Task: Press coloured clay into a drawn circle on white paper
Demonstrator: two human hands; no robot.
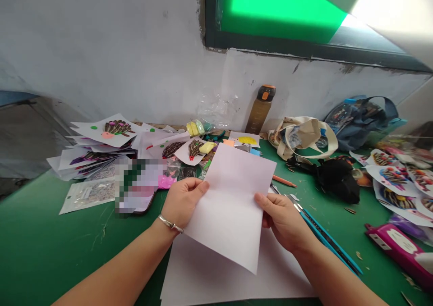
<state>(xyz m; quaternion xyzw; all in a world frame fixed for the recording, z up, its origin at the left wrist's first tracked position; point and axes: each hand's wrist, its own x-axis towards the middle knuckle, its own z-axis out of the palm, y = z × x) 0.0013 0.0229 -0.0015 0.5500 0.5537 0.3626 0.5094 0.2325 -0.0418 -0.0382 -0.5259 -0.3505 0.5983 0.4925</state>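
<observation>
Grey wall stands behind the green worktop; near the middle of its front edge, a white sheet is held tilted above larger white paper. Left hand has its grip closed on the left side of the sheet, with the thumb on top; right hand pinches the right side in the same manner. Along the far edge stands a brown bottle; toward the far left corner lies a pile of picture cards; a long blue tool lies beside the right forearm.
</observation>
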